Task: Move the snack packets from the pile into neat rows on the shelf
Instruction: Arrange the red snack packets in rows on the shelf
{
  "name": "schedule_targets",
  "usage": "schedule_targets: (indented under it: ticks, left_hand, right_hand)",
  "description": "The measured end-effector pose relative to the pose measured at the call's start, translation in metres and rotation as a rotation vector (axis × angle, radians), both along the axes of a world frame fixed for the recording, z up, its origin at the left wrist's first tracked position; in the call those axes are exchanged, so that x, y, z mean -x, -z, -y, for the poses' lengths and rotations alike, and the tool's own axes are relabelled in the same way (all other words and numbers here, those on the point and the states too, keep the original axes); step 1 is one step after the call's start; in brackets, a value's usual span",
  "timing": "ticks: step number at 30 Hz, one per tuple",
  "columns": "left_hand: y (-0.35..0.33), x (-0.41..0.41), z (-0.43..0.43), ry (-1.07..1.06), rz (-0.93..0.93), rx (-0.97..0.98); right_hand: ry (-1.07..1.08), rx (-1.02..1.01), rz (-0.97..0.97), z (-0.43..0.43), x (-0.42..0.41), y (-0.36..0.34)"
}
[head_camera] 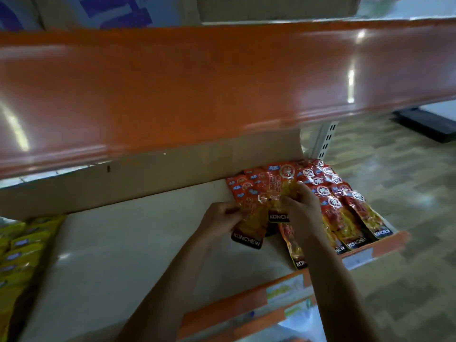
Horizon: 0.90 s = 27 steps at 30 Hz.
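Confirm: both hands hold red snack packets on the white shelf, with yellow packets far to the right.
Wrong side: the head view shows the yellow packets far to the left. The left hand and right hand do hold red snack packets on the white shelf.

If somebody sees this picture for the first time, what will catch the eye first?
The broad orange shelf edge crosses the upper half, shiny and blurred. Below it, at the right end of the pale shelf, the red snack packets lie in overlapping rows, and the left hand and the right hand each grip some of them at the rows' left side. Yellow packets lie at the far left.
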State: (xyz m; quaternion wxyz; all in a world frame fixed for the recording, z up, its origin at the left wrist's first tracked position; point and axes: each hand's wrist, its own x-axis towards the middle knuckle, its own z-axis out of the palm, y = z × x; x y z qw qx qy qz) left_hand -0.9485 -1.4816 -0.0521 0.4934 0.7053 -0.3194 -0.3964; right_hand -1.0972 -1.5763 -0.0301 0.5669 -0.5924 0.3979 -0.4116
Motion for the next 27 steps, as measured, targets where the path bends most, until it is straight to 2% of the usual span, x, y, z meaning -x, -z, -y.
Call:
schedule_targets:
  ticks: [6, 13, 20, 27]
  left_hand:
    - [0.015, 0.019, -0.007, -0.098, 0.168, -0.137]
    - [0.021, 0.048, -0.004, -0.29, 0.222, -0.135]
    - [0.021, 0.066, 0.008, -0.415, 0.329, -0.165]
    - [0.02, 0.07, 0.015, -0.433, 0.505, -0.253]
  right_hand:
    - [-0.092, -0.04, 0.018, 0.025, 0.016, 0.009]
    - [-0.17, -0.145, 0.056, 0.028, 0.026, 0.015]
    - [-0.139, -0.106, -0.033, 0.034, 0.041, 0.02]
    - [-0.153, -0.091, -0.067, 0.031, 0.048, 0.019]
